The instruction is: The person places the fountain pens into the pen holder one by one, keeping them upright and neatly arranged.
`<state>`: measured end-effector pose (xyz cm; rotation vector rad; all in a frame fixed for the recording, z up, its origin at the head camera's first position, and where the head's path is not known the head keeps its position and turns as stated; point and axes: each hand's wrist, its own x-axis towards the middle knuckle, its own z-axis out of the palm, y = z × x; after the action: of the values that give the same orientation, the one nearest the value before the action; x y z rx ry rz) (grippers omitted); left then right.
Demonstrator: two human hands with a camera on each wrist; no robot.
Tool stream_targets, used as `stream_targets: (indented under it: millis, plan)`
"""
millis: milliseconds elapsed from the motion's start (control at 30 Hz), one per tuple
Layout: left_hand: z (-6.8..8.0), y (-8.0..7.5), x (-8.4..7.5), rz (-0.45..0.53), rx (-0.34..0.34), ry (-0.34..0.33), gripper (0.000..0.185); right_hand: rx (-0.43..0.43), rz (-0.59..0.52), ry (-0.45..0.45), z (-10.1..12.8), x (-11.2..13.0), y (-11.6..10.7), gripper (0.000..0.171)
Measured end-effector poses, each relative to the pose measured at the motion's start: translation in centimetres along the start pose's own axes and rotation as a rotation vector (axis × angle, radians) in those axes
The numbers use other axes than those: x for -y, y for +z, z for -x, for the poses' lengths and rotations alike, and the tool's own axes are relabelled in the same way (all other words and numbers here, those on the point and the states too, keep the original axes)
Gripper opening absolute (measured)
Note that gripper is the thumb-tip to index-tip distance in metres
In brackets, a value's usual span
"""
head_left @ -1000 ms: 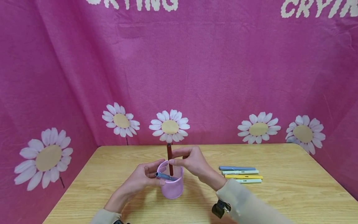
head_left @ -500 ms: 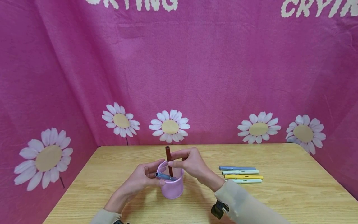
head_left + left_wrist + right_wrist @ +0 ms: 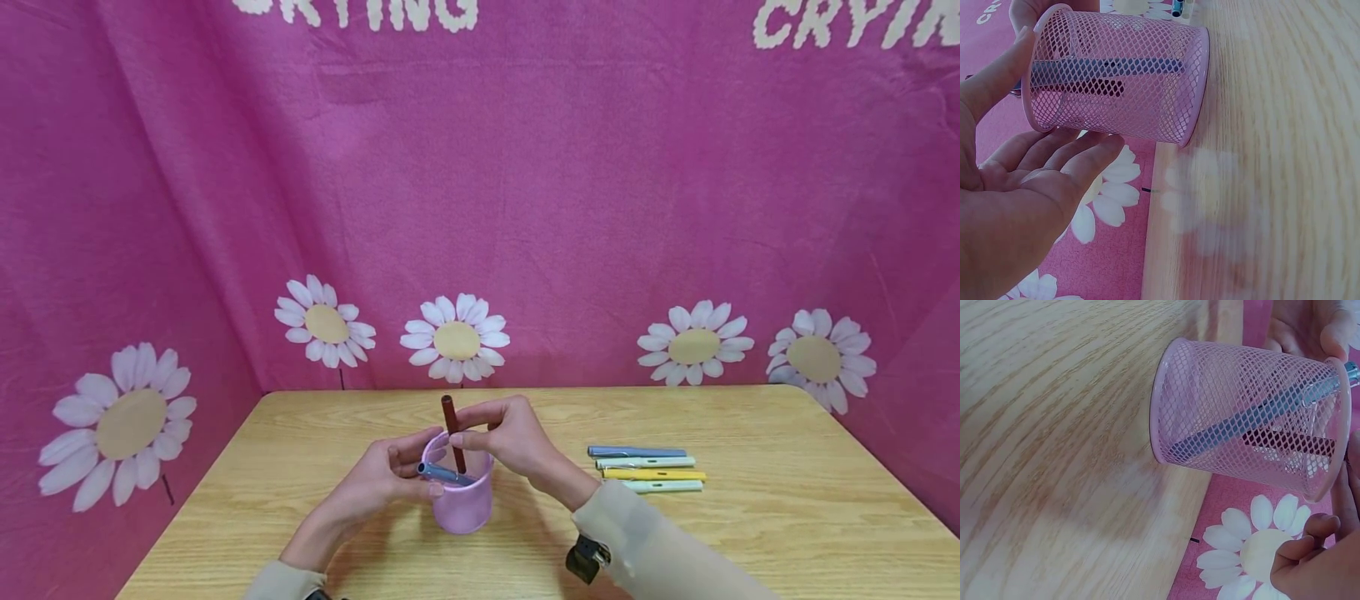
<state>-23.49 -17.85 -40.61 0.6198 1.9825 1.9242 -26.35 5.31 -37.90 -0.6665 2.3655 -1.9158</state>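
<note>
A pink mesh cup [image 3: 461, 500] stands on the wooden table [image 3: 750, 533]. A grey-blue pen [image 3: 446, 474] leans inside it, its end poking over the rim. My right hand [image 3: 480, 429] pinches a dark red pen [image 3: 452, 421] upright, with its lower end inside the cup. My left hand [image 3: 397, 475] lies against the cup's left side, fingers relaxed and the thumb by the rim. The left wrist view shows that hand [image 3: 1041, 162] beside the cup's mesh wall [image 3: 1147, 106]. In the right wrist view both pens show through the mesh [image 3: 1210, 394], the red pen [image 3: 1291, 445] under the grey-blue pen [image 3: 1235, 425].
Several pens lie in a row to the right of the cup: blue [image 3: 636, 451], white [image 3: 645, 462], yellow [image 3: 654, 474] and pale mint [image 3: 666, 486]. A pink daisy-print cloth [image 3: 525, 208] hangs behind and to both sides of the table.
My right hand has lowered the dark red pen a little deeper into the cup. The left hand and the cup have stayed put.
</note>
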Motion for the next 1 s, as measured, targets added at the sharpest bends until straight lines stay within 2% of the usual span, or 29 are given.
stream_targets:
  millis: [300,800,1000]
  plan:
    - [-0.13,-0.1,-0.21,0.004,0.026,0.018,0.078,0.016,0.036,-0.015,-0.21,0.07,0.35,0.024]
    - [-0.07,-0.28,-0.33,0.012,0.018,0.001,0.076,0.041,0.061,-0.042,-0.39,-0.03,0.46,0.02]
    - [-0.21,-0.42,-0.41,0.017,0.006,-0.007,0.084,0.021,0.094,-0.025,-0.34,0.17,0.06,0.019]
